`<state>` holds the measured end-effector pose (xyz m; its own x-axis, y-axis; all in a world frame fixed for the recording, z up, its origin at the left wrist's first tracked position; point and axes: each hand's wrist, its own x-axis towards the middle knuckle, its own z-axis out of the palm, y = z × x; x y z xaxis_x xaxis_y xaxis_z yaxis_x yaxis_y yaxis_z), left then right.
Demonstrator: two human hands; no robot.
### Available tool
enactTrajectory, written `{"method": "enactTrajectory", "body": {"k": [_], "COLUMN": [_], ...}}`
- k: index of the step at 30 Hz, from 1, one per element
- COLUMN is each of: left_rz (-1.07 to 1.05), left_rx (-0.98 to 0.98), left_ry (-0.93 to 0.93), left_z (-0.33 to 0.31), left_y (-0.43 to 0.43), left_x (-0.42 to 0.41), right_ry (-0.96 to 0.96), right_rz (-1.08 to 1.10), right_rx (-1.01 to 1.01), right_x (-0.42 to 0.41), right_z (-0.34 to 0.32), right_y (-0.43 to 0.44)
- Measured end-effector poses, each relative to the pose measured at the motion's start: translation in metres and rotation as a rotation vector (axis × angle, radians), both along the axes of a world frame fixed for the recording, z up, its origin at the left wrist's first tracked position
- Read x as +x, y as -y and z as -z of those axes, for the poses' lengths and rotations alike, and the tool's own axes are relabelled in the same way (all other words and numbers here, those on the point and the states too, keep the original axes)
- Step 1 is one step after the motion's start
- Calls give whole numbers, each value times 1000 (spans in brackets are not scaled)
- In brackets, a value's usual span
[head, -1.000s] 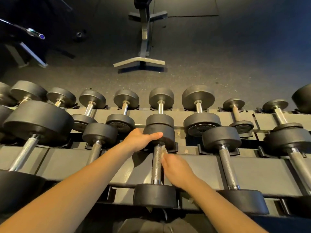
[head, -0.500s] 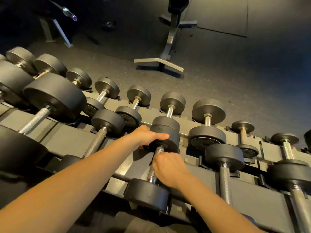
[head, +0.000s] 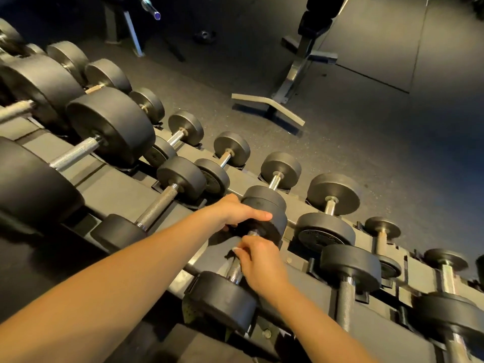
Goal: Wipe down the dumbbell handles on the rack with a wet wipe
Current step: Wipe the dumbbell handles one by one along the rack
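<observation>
Lettering on three-o'clock plate (head: pixel 324 235) is unreadable; left hand (head: pixel 235 212) grips dumbbell head (head: pixel 272 213), right hand (head: pixel 262 263) wraps wet wipe (head: pixel 237 249) round handle (head: pixel 234 271).

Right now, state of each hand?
Left hand: holds the dumbbell by its far head.
Right hand: grips the wipe round the handle.

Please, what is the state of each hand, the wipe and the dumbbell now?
Left hand: grips the far head of the dumbbell.
Right hand: curled round the handle, over the wet wipe.
Wet wipe: pressed on handle, mostly hidden.
Dumbbell: lying on the rack.
</observation>
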<state>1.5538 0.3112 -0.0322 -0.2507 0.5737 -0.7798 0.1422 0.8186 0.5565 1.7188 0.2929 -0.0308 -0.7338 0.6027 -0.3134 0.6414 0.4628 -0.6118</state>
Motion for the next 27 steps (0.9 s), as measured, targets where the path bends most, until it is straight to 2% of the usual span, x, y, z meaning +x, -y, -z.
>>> {"method": "enactTrajectory", "body": {"k": [3, 4, 7, 9, 10, 12, 15, 20, 22, 24, 27], "left_rz": [3, -18, -150, -192, -146, 24, 186, 94, 57, 11, -106], "left_rx": [49, 76, 136, 149, 119, 32, -69, 0, 27, 77, 189], "left_ry": [-9, 10, 98, 66, 7, -41, 48, 69, 57, 46, 38], "left_z": [-5, -6, -12, -17, -19, -25, -30, -35, -38, -45, -58], "left_y": [9, 14, 33, 50, 59, 80, 110, 129, 139, 148, 154], "left_x": [-1, -2, -12, -14, -14, -13, -11, -7, -8, -8, -9], "right_ry": [-23, -22, 54, 167, 182, 151, 16, 46, 48, -11, -224], "right_rz": [-237, -290, -345, -285, -285, -270, -219, -399, -379, -216, 180], "right_rx": [-165, -126, 386, 478, 486, 355, 97, -315, -438, -591, -902], "right_x": [10, 10, -4, -14, -17, -12, -1, 4, 1, -6, -22], "right_z": [-6, -7, -1, -2, 2, 6, 4, -6, -11, -18, -30], "right_y": [-3, -9, -34, -42, -40, -30, -16, -12, -17, -21, -19]}}
